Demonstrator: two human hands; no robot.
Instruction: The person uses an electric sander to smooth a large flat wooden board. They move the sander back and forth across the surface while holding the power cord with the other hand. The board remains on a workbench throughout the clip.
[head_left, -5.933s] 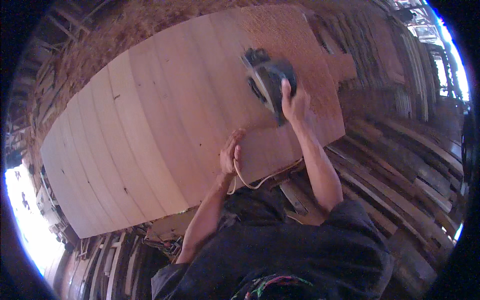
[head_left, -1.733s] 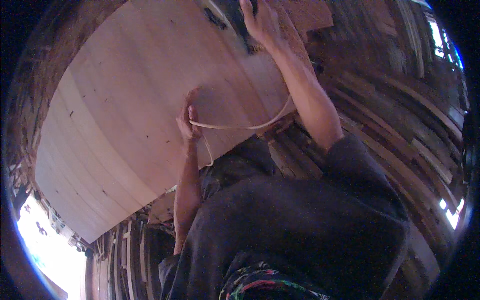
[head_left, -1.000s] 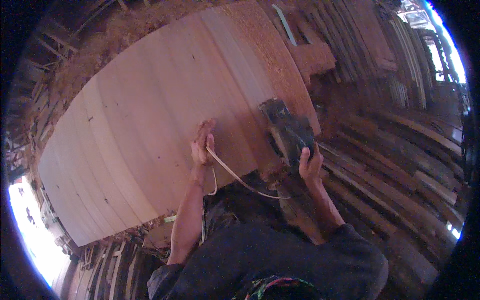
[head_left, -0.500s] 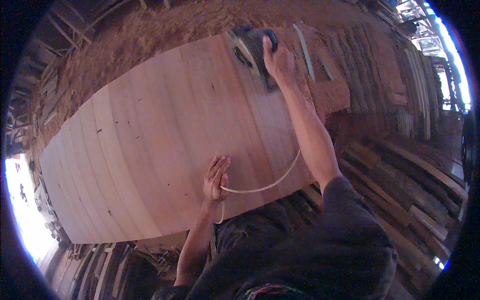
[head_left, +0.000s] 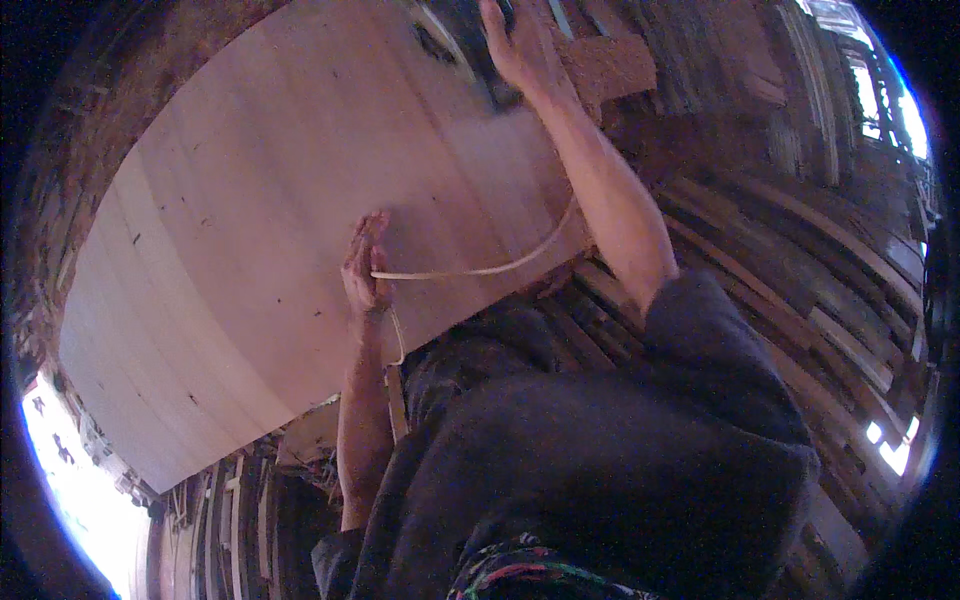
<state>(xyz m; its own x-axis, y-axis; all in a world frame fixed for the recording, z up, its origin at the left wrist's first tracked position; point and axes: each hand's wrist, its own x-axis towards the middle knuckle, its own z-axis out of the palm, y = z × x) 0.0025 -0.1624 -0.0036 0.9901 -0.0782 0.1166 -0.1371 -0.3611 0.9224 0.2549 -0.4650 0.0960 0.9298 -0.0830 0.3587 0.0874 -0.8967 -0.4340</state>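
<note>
A wide panel of pale, joined wooden boards [head_left: 270, 190] lies in front of me. At its far right part, my right hand [head_left: 528, 55] is closed on the handle of a dark belt sander [head_left: 455, 35], which is blurred and partly cut off by the top edge of the view. The sander rests on the panel's surface. Nearer me, my left hand [head_left: 366, 265] is over the panel with a pale power cord [head_left: 470, 271] held at the thumb. From there the cord curves right, passing under my right forearm, and its other part hangs over the panel's near edge.
Long wooden boards [head_left: 800, 270] lie in rows at the right. More timber strips [head_left: 240, 510] stand below the panel's near left edge. Past the right forearm is a brown, sawdust-covered block [head_left: 620, 75]. Bright openings show at both sides.
The view has shifted, so the panel and both hands sit higher and further left in it. My right hand stays on the sander and my left keeps the cord.
</note>
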